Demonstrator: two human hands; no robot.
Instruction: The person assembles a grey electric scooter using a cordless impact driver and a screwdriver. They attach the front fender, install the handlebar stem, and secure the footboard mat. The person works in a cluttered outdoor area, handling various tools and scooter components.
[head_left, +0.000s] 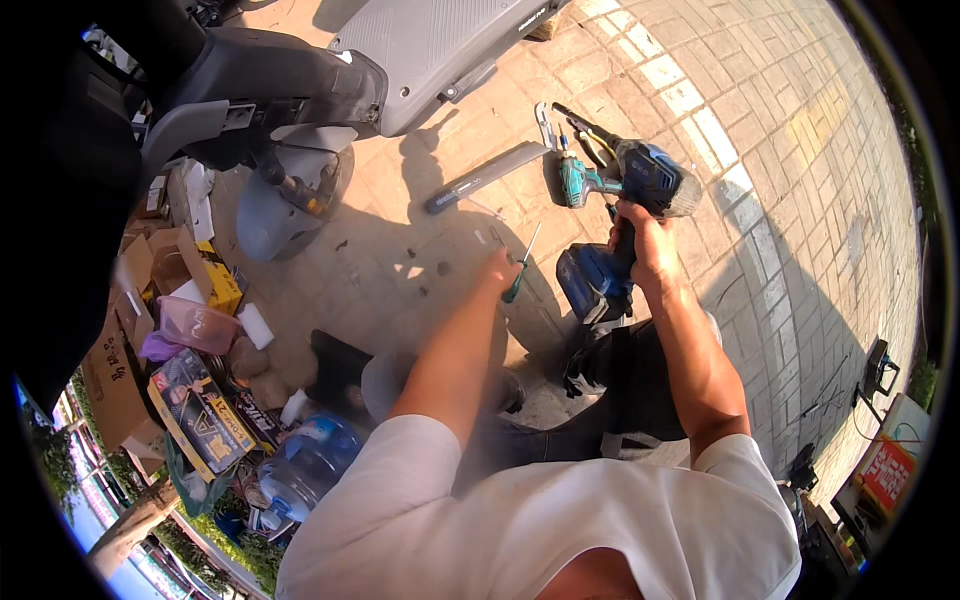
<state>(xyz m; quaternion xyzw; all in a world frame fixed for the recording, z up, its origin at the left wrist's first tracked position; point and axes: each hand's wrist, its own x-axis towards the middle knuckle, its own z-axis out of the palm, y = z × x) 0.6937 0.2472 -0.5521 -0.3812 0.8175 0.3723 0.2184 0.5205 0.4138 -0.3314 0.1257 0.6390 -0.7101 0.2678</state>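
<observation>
A grey scooter [400,60] stands well beyond both hands, its front wheel [290,200] off to the left of the left hand. Cardboard boxes [150,300] and a clear water jug [305,465] are heaped far to the left, nearer the person than the hands are. A long dark panel strip [487,175] lies on the paving [780,180] beyond the left hand, between it and the scooter.

The right hand [645,245] is closed around the grip of a blue drill [630,215], which it holds upright with the battery pack just below the fist and the motor head above it. A smaller teal drill [578,183] lies on the paving just beyond the blue one, with pliers [590,135] next to it.

The left hand [503,268] is closed on a screwdriver [522,268] with a teal handle, the thin shaft pointing away from the person, near the drill's battery.
</observation>
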